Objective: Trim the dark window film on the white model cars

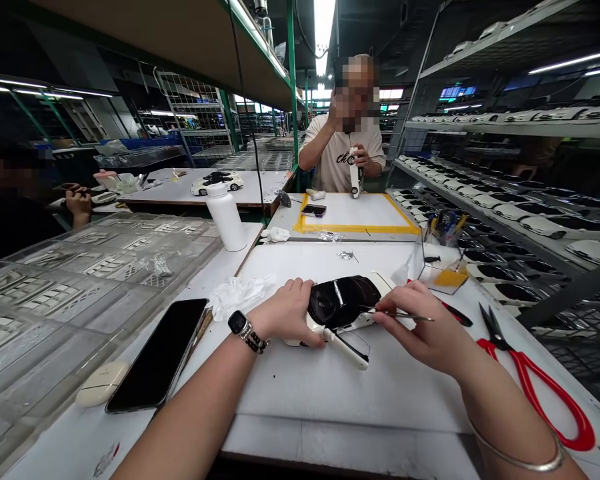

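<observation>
A white model car (347,300) with a dark roof and windows lies on the white worktop in front of me. One of its doors (347,350) stands swung out toward me. My left hand (293,310) is wrapped round one end of the car, thumb on the near side. In my right hand (415,320), thumb and fingers pinch a thin metal tool like tweezers (413,316). Its tip reaches into the car's side by the open door; the exact contact point is too small to make out.
Red-handled scissors (540,387) lie at right, near a clear holder (445,270) with tools. To the left are a phone (157,353), a beige case (103,383), crumpled tissue (237,297), a white bottle (227,218) and parts trays (80,267). A co-worker (347,147) sits opposite; car-filled racks (510,200) stand right.
</observation>
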The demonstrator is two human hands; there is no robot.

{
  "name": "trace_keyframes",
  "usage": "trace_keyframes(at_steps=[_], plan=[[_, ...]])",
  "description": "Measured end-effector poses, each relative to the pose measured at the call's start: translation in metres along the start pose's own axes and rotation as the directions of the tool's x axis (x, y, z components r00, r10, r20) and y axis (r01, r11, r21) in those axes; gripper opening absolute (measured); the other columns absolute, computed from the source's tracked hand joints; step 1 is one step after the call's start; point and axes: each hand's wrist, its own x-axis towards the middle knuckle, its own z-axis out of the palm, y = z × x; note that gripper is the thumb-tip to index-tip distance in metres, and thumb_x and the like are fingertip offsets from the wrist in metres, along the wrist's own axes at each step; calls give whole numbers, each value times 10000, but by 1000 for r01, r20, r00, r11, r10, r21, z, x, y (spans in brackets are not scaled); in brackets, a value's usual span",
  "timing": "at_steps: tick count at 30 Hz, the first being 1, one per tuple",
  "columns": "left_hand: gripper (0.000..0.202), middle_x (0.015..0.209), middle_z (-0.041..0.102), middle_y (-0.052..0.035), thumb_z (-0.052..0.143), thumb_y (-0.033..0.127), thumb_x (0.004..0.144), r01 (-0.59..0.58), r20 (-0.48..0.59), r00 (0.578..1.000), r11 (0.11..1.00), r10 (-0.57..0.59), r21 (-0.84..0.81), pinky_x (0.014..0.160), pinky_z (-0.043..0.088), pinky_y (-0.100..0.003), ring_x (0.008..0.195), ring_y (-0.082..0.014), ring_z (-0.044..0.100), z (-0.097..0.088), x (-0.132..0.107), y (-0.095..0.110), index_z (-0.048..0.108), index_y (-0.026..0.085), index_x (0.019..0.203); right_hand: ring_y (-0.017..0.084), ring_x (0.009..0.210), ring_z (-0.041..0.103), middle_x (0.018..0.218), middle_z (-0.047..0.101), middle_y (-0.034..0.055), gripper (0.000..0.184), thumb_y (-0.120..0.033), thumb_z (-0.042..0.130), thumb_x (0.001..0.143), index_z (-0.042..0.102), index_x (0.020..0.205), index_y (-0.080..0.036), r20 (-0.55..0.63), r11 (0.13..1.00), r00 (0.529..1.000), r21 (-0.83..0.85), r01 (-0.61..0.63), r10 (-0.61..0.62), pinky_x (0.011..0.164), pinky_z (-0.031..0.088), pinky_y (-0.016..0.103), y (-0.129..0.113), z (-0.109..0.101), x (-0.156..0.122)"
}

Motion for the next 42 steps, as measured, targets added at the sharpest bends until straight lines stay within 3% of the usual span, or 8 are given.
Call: trace_keyframes(at_steps=[11,16,21,24,28,34,37,42], plan=[[915,1071,520,-114,681,629,508,15,-22,1000,1000,-15,-2,879,427,-400,1010,-293,484,-3,-3,7,425,140,1239,98,589,418,600,501,-4,235,-175,437,903,466,671,-149,-21,963,991,-241,123,-132,633,244,272,-14,23,7],[1042,1157,527,-136,643,736,499,43,-21,999,999,-43,33,952,371,-472,1081,-338,484,-2,-6,6,363,163,1324,78,585,420,628,543,-15,215,-207,465,909,507,704,-154,-49,998,997,41,-51,53,627,312,249,-4,19,5],[1134,1332,440,-165,581,819,511,39,-13,999,998,-40,-47,1052,262,-530,1248,-377,389,-14,-10,2,266,197,1405,74,681,533,704,585,-7,173,-251,496,906,555,761,-176,37,880,979,432,-196,200,622,421,205,8,6,0],[967,1359,417,-128,651,715,581,-71,-101,993,983,55,-169,1062,301,-489,1264,-336,382,-23,-9,1,356,220,1358,71,660,553,708,591,-4,143,-242,513,899,562,781,-178,21,794,972,572,-205,235,602,441,201,12,1,-2],[483,1232,506,-76,634,434,773,-276,-315,933,906,173,-322,1019,384,-386,1165,-219,470,-18,0,8,509,234,1195,82,623,561,678,599,5,123,-234,542,884,563,777,-175,-50,701,955,691,-178,292,571,449,211,12,-1,-2],[212,1003,594,-50,594,240,807,-383,-433,867,885,245,-265,930,419,-366,991,-186,515,6,10,28,625,211,1014,111,614,594,667,624,2,82,-223,524,894,535,817,-197,-89,551,955,830,-87,285,556,450,236,6,3,0],[190,966,598,-53,578,227,818,-419,-484,829,885,281,-203,900,423,-365,958,-183,514,11,10,35,641,203,996,109,618,593,681,618,2,78,-217,525,891,531,817,-194,-102,600,957,796,-86,272,559,453,236,5,1,0],[158,879,594,-47,525,155,832,-374,-609,767,912,202,-169,812,436,-340,870,-162,514,11,10,36,650,188,922,69,564,523,610,534,-20,156,-230,564,865,515,729,-171,-214,832,932,537,-136,291,547,406,209,10,-5,-1]])
